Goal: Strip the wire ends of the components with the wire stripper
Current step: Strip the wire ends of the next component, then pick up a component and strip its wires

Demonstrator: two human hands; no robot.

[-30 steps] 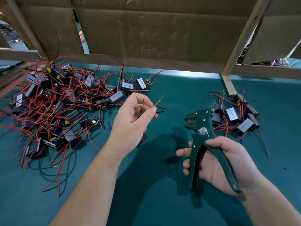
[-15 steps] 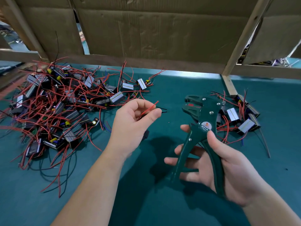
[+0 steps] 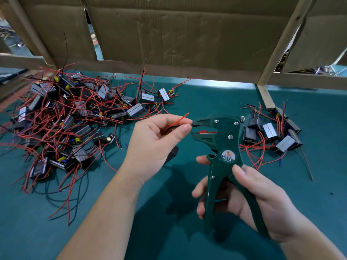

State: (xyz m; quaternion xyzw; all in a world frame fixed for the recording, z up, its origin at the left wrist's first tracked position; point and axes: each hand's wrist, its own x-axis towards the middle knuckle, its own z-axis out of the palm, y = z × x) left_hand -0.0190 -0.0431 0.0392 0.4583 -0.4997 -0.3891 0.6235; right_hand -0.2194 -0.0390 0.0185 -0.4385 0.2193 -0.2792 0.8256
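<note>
The left hand (image 3: 159, 139) hides most of the black boxy component (image 3: 173, 152); only one corner shows under the palm. Whether the thin black wire (image 3: 193, 125) it pinches reaches inside the mouth of the dark green wire stripper (image 3: 225, 143) is too small to tell. The left edge cuts off the pile of red-wired components (image 3: 65, 119).

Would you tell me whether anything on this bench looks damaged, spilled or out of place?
Nothing stands out. The large pile is a tangle of leads, yet nothing looks broken. The left hand pinches a red wire at the wire stripper in the right hand.
</note>
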